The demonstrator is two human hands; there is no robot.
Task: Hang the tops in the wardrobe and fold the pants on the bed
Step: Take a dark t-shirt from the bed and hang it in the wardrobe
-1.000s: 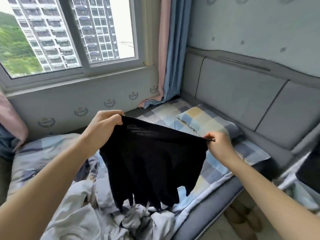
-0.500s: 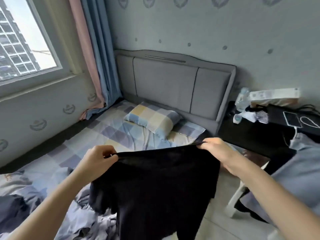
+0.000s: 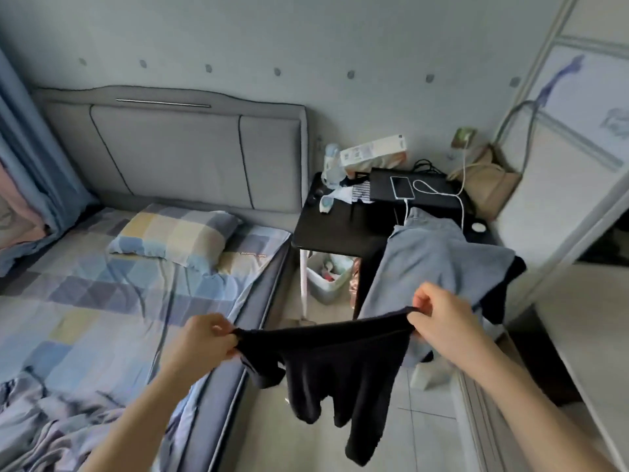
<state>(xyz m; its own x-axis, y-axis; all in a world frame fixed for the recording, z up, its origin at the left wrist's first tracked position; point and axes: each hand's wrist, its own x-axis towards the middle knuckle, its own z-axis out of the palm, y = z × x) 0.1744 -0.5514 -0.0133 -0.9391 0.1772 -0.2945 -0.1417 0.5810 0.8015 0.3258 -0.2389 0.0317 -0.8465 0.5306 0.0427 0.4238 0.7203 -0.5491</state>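
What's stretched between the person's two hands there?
In the head view, a black garment spans between the left hand and the right hand; each pinches one end of its top edge, and the rest hangs down.

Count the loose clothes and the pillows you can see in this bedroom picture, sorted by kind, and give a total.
Black garment, held up by the left hand and right hand: 1
Blue-grey garment draped at the black side table: 1
Checked pillow on the bed: 1
Total: 3
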